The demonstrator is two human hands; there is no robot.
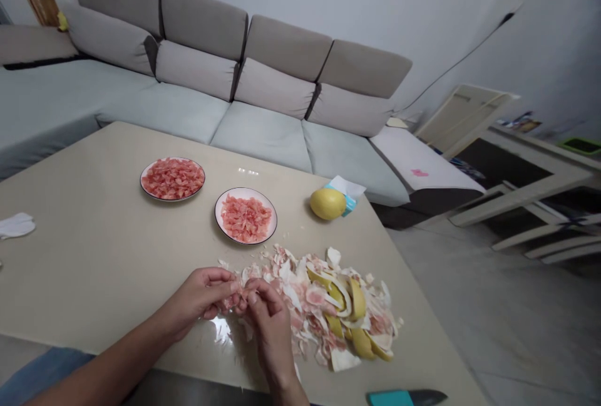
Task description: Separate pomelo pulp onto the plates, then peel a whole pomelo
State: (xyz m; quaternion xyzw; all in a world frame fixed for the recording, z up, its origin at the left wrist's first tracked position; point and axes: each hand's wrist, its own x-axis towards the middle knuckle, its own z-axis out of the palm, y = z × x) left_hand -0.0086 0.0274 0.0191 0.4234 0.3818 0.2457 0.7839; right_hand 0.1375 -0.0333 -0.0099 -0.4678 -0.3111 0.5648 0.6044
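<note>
My left hand (203,298) and my right hand (267,321) meet over the near edge of the beige table (94,255). Both are closed in a pinch on one small pink piece of pomelo flesh (240,296) held between the fingertips. Just right of the hands lies a pile of pomelo peel and pith scraps (328,309), pink, white and yellow. Beyond the hands stand two white plates of pink pomelo pieces, one near (245,216) and one farther left (173,178). A whole yellow pomelo (327,203) rests near the table's right edge.
A knife with a teal handle (404,398) lies at the table's near right corner. A tissue pack (347,196) sits behind the whole fruit. A white cloth (16,225) lies at the left edge. A grey sofa (235,99) runs behind the table.
</note>
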